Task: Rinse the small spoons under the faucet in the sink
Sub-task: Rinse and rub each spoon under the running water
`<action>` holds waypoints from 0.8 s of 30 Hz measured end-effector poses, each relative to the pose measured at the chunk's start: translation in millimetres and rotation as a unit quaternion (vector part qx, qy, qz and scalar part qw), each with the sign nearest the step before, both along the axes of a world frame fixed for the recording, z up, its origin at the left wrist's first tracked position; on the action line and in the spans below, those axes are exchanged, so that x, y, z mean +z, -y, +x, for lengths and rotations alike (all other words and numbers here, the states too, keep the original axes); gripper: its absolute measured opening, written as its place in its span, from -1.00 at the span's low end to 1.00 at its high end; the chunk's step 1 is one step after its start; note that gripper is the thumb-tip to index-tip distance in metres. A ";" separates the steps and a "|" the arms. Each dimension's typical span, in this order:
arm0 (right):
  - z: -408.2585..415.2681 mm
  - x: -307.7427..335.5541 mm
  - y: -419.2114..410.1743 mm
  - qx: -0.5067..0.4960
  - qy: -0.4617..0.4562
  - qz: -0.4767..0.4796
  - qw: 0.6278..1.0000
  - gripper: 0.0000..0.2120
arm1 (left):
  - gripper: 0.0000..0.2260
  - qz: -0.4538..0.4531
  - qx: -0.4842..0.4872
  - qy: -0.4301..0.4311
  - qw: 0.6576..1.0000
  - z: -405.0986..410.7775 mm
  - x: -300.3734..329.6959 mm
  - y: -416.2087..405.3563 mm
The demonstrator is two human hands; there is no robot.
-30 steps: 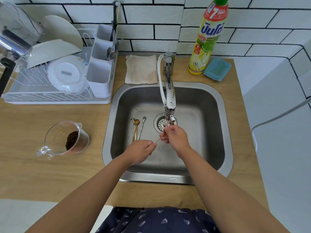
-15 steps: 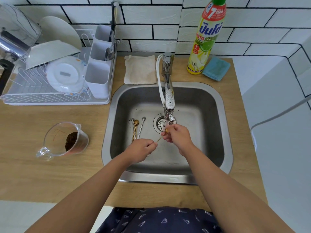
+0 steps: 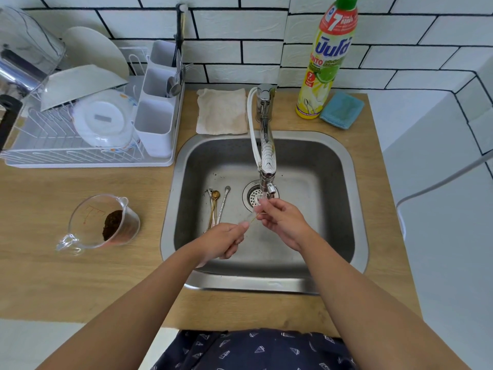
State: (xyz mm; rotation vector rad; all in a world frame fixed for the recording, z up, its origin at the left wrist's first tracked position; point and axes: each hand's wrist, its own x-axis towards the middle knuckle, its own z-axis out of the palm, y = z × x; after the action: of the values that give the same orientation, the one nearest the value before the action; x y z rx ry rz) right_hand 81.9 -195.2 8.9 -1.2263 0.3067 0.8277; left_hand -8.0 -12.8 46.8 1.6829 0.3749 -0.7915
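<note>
A thin gold spoon [image 3: 253, 219] stretches between both hands under the chrome faucet [image 3: 266, 156], whose spout runs water onto its bowl end. My left hand [image 3: 222, 240] pinches the handle end. My right hand [image 3: 281, 221] holds the bowl end just below the spout, fingers rubbing it. Several more small spoons [image 3: 217, 204], gold and silver, lie side by side on the floor of the steel sink [image 3: 357, 209], left of the drain [image 3: 253, 194].
A glass measuring cup with brown grounds [image 3: 104, 222] stands on the wooden counter left of the sink. A white dish rack [image 3: 88, 116] with plates and a cutlery holder fills the back left. A cloth [image 3: 222, 111], dish soap bottle [image 3: 325, 62] and blue sponge [image 3: 342, 109] sit behind the sink.
Both hands stay under the spout with the gold spoon; the right hand's fingers have shifted slightly on the bowl end. The spoons on the sink floor have not moved.
</note>
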 end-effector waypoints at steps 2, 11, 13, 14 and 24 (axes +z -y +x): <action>-0.3 -0.7 0.7 -0.008 0.011 -0.034 0.999 -0.83 | -0.60 -0.014 -0.027 0.001 1.000 -0.2 1.6 -1.6; -1.9 4.4 -5.7 0.025 0.036 -0.044 0.998 -0.66 | -0.67 0.019 0.002 0.034 0.999 0.6 -11.4 3.6; -1.8 6.5 -3.2 0.017 0.015 -0.005 1.000 -0.68 | -0.68 0.019 0.041 0.034 0.998 4.7 -14.2 7.6; -1.5 7.5 -1.3 0.014 0.006 0.008 1.000 -0.71 | -0.69 0.011 0.067 0.030 0.997 9.0 -15.4 10.7; 12.9 9.0 29.6 -0.183 0.018 0.019 0.983 -0.89 | -0.87 -0.085 0.253 0.036 0.963 68.0 -13.6 53.5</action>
State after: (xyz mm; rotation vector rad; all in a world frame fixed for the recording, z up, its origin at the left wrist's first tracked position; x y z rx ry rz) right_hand 94.8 -224.8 17.9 -1.1047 0.4684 0.4897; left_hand 60.1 -66.4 33.2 1.3651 0.6354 -0.3691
